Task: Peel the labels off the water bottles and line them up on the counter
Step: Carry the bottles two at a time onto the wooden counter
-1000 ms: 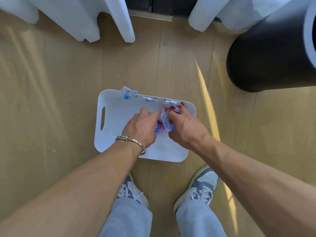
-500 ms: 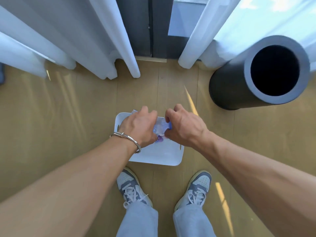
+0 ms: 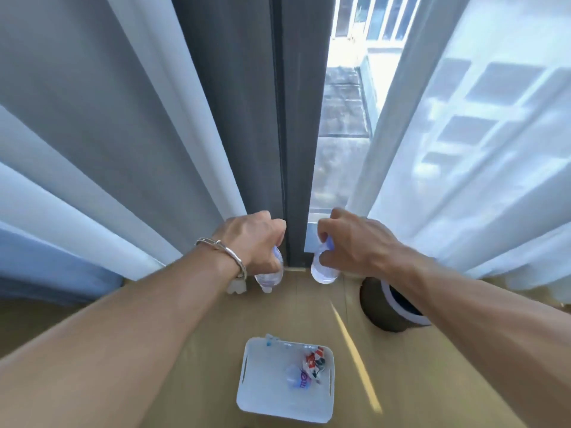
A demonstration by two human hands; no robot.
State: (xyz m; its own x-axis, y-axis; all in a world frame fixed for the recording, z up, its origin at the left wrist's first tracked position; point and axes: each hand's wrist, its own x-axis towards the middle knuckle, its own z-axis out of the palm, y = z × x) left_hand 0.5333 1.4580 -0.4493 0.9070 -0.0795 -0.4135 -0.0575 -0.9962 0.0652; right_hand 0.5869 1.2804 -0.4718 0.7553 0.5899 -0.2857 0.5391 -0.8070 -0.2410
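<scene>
My left hand (image 3: 251, 239) grips a clear plastic water bottle (image 3: 269, 274) from above, and the bottle hangs down below my fist. In my right hand (image 3: 355, 242) is a second clear bottle (image 3: 323, 271), held by its upper part. Both hands are raised high above the wooden floor, in front of the curtains. Far below stands a white tub (image 3: 256, 393) with handle slots. Two bottles with coloured labels (image 3: 304, 370) lie in its right half. A further clear bottle (image 3: 273, 338) lies along the tub's far rim.
White curtains (image 3: 108, 149) hang left and right of a dark window frame (image 3: 278, 118). A dark cylindrical bin (image 3: 380, 307) stands on the floor at the right, partly behind my right forearm. A small white object (image 3: 235, 287) lies on the floor by the left curtain.
Both hands have lifted out of the tub, each with a bottle, and risen well above the floor. The view has tilted up toward the window.
</scene>
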